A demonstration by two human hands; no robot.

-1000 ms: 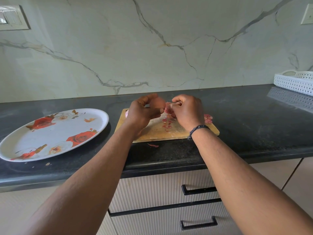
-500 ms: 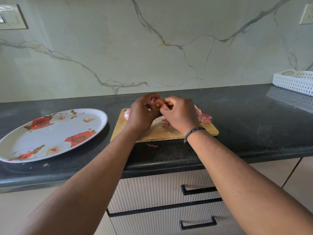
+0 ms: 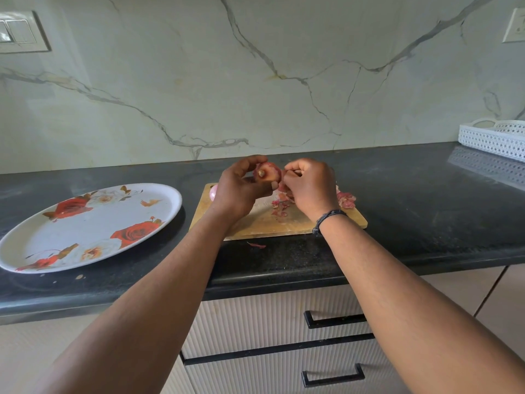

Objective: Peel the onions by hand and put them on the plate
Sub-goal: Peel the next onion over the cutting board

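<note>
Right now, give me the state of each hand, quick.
Left hand: closed, its grip curled round the onion, held above the cutting board.
Right hand: closed, pinching the onion's skin at its right side.

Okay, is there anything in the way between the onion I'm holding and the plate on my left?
Nothing visible. The onion sits in the left hand above the cutting board, and only bare counter separates it from the plate.
</note>
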